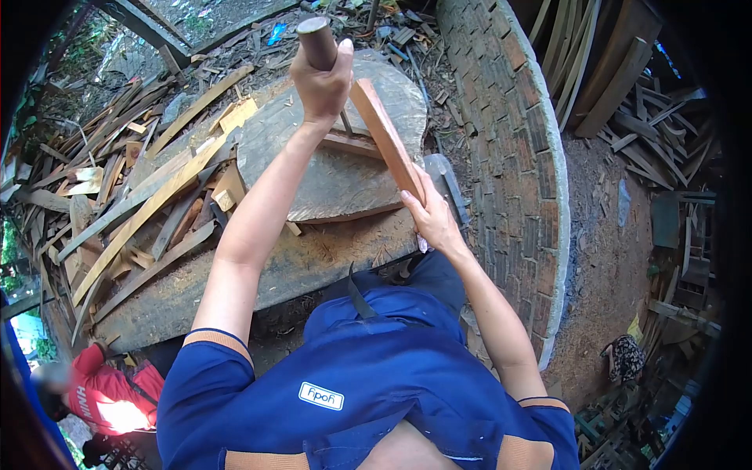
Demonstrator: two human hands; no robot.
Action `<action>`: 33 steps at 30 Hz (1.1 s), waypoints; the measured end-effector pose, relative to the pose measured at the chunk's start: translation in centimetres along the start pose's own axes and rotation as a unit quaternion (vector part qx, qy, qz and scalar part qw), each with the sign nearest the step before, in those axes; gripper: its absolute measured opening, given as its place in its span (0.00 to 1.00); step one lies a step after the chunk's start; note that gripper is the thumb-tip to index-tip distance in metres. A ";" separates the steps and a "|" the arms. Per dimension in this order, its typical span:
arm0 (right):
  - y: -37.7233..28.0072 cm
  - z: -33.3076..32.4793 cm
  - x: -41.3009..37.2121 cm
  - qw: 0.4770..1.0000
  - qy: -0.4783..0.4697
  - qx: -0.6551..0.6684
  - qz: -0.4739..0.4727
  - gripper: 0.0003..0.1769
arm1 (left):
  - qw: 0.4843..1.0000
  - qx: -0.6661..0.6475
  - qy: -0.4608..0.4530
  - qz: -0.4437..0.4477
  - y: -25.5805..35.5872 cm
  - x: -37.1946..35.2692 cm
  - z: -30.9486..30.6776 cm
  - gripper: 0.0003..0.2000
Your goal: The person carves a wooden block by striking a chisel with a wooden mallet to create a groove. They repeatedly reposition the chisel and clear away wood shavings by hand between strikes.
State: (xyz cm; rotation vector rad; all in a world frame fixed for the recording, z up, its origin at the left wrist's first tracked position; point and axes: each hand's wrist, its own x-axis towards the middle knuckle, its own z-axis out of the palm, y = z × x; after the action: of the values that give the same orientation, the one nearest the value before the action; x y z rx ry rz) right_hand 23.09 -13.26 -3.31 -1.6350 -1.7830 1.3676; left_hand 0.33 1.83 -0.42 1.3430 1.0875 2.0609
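navy shirt [423, 368] nearest; left hand [323, 88] closed round cylindrical handle [317, 48]; right hand [432, 215] wraps near end of reddish wood strip [382, 129], likely keeping far end free over round wood slab [345, 188].

1 head camera: close, facing forward and down.

Handle [318, 50] partly hidden by left hand [323, 88]; wood strip [385, 131] partly, by right hand [432, 215]. Co-worker's head [53, 377] blurred.
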 end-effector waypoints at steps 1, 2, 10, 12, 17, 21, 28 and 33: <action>-0.1 0.0 -0.1 1.000 0.001 0.002 0.002 0.35 | 1.000 0.000 -0.002 -0.002 -0.3 0.0 0.0 0.08; -0.2 0.0 -0.2 1.000 0.000 0.007 0.003 0.35 | 1.000 0.026 -0.007 0.009 -0.7 0.1 -0.1 0.08; -0.4 0.0 -0.2 1.000 0.000 0.012 0.008 0.35 | 0.999 0.038 -0.026 0.026 0.2 0.3 -0.6 0.08; -0.5 0.0 -0.2 1.000 -0.004 0.024 0.009 0.35 | 1.000 -0.007 0.005 -0.013 0.3 0.2 -0.6 0.08; -2.2 -1.5 0.0 0.994 -0.059 0.022 0.087 0.34 | 1.000 0.021 0.001 0.007 -0.6 0.2 -0.7 0.08; -7.8 -5.5 0.6 0.992 -0.020 0.121 0.020 0.42 | 0.997 0.068 -0.024 0.033 0.2 -0.4 0.8 0.07; -16.8 -10.3 0.5 0.953 0.139 -0.082 -0.257 0.33 | 0.982 0.167 -0.053 0.074 1.1 -0.5 2.2 0.10; -17.3 -13.5 2.0 0.948 0.056 -0.194 -0.246 0.30 | 0.985 0.151 -0.021 0.083 0.9 -0.4 2.0 0.10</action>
State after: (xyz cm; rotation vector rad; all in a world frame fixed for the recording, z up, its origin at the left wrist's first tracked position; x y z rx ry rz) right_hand 23.55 -3.63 16.51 -1.2637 -2.2893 0.7210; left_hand 2.36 1.75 0.48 1.6653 1.3537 2.0300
